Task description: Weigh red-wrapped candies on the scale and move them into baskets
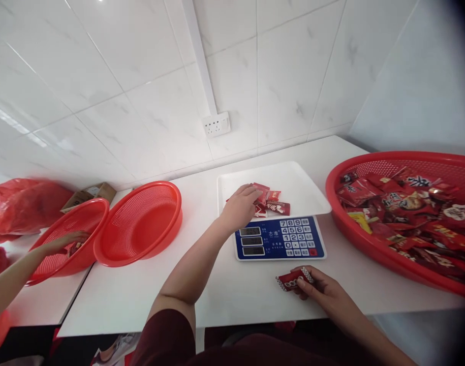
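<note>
Packets half-hidden under left hand, grip unclear; right hand pinching a red packet.

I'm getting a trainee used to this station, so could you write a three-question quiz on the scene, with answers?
1. True or false: the left hand is over the white tray.
2. Short answer: what does the right hand hold?
3. Multiple choice: where is the red basket heaped with packets, seen from the person's place?
A) left of the scale
B) right of the scale
C) behind the scale, against the socket

Key: 1. True. 2. A small red packet. 3. B.
</note>
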